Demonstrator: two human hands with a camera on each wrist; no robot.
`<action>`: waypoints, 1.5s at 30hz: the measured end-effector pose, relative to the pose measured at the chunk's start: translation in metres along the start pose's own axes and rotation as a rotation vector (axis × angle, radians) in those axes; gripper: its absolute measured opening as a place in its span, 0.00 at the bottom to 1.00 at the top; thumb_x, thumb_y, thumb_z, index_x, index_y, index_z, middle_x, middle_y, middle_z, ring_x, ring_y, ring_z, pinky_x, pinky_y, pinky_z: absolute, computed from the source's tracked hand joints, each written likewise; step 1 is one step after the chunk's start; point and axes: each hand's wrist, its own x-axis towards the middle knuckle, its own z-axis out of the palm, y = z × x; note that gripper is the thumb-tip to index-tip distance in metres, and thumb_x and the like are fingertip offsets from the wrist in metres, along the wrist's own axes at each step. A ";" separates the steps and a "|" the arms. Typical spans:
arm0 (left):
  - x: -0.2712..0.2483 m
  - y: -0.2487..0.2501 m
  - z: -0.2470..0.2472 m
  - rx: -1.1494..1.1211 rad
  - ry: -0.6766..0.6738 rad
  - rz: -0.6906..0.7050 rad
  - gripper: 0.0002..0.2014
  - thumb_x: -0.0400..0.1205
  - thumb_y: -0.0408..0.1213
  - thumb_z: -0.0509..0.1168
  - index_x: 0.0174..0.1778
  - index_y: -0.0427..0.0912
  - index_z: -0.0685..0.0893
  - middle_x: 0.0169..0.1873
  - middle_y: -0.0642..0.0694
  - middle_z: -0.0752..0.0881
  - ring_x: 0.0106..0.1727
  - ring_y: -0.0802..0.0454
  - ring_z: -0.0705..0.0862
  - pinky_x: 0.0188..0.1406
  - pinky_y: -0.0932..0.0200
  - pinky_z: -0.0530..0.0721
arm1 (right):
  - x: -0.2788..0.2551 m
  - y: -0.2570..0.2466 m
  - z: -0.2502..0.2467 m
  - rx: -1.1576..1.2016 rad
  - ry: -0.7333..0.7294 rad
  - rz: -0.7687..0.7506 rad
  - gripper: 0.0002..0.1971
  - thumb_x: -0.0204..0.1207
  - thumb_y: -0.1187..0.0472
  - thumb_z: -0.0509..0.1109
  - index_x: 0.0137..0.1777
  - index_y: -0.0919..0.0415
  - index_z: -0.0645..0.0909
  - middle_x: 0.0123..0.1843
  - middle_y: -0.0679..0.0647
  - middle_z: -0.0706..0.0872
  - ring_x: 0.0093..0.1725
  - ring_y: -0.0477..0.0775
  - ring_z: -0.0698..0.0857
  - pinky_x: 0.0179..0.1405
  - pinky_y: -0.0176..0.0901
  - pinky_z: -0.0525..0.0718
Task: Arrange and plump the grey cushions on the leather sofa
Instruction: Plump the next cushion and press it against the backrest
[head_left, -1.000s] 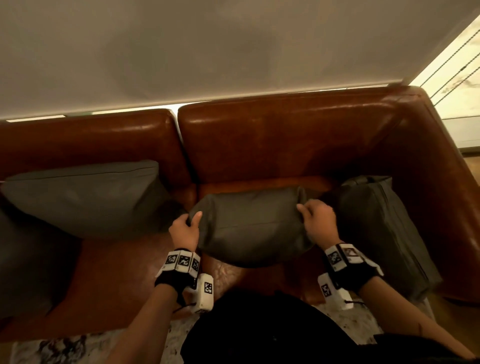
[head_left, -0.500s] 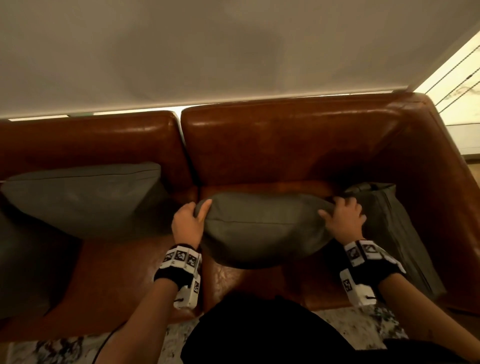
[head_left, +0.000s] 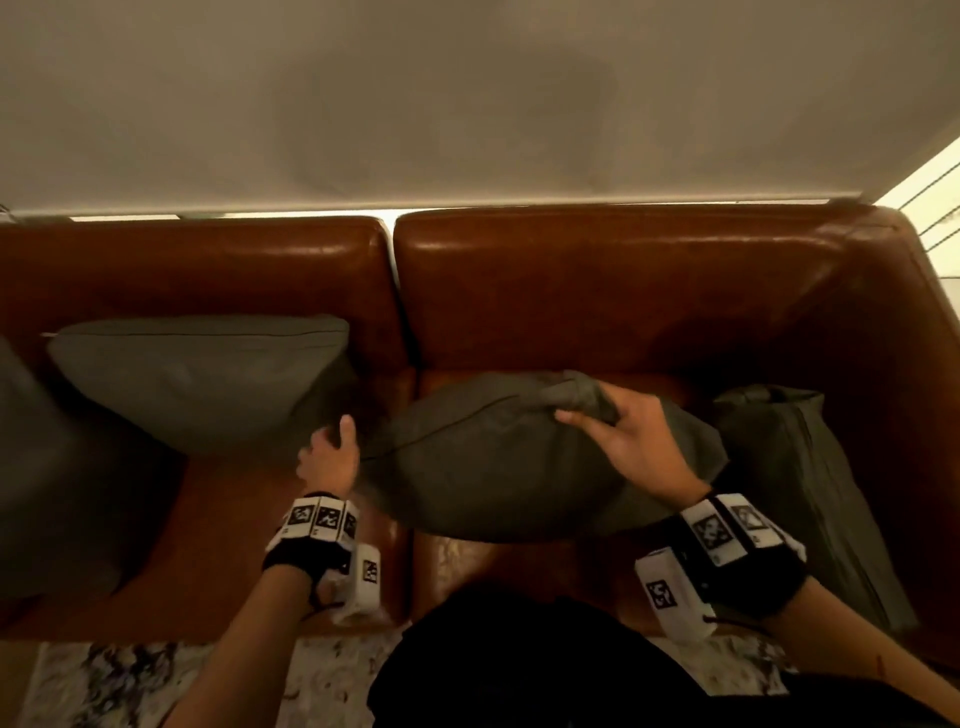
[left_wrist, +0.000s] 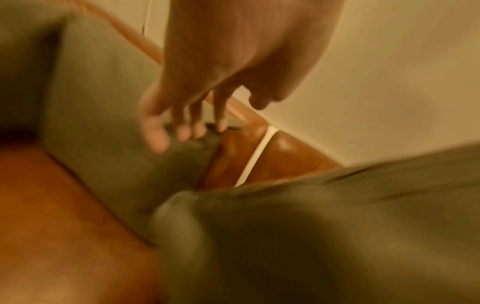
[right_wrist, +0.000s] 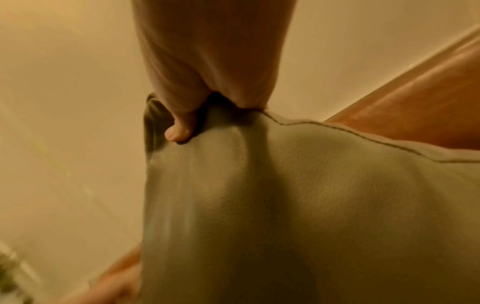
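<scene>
A grey cushion (head_left: 498, 467) lies across the right seat of the brown leather sofa (head_left: 623, 291). My right hand (head_left: 587, 415) pinches a bunched fold of fabric at its top edge, and the right wrist view shows the thumb (right_wrist: 179, 131) pressed into that cushion (right_wrist: 285, 195). My left hand (head_left: 330, 447) hovers by the cushion's left end with fingers spread and nothing in it. In the blurred left wrist view the left hand (left_wrist: 182, 131) hangs above the cushion corner (left_wrist: 182, 216). A second grey cushion (head_left: 197, 379) leans on the left backrest.
A third grey cushion (head_left: 795, 467) is slumped against the right armrest. Another grey one (head_left: 52, 467) fills the far left of the seat. A patterned rug (head_left: 130, 680) lies in front of the sofa. A pale blind (head_left: 467, 104) hangs behind it.
My right hand went from the cushion's right end to its top edge and bunched the fabric. My left hand let go of the left end and opened. The cushion tilted.
</scene>
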 end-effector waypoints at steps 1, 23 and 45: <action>0.008 -0.012 -0.005 0.052 -0.051 -0.095 0.34 0.83 0.60 0.49 0.76 0.35 0.66 0.75 0.27 0.67 0.76 0.31 0.65 0.78 0.41 0.62 | 0.000 -0.009 -0.011 0.125 0.030 0.039 0.14 0.70 0.62 0.76 0.56 0.58 0.86 0.55 0.49 0.89 0.57 0.39 0.86 0.60 0.28 0.79; -0.127 0.112 0.128 0.159 -0.570 0.540 0.20 0.82 0.50 0.60 0.60 0.37 0.79 0.58 0.38 0.85 0.62 0.40 0.82 0.61 0.50 0.78 | -0.006 0.076 0.038 -0.152 -0.097 0.301 0.34 0.65 0.61 0.78 0.69 0.57 0.66 0.66 0.56 0.76 0.67 0.59 0.77 0.60 0.47 0.77; -0.030 -0.041 0.080 0.342 -0.024 0.587 0.16 0.78 0.29 0.64 0.62 0.33 0.81 0.61 0.35 0.79 0.64 0.37 0.74 0.63 0.45 0.74 | -0.004 0.100 0.009 -0.952 -0.039 0.278 0.18 0.77 0.51 0.68 0.62 0.61 0.75 0.70 0.62 0.68 0.67 0.64 0.72 0.56 0.60 0.80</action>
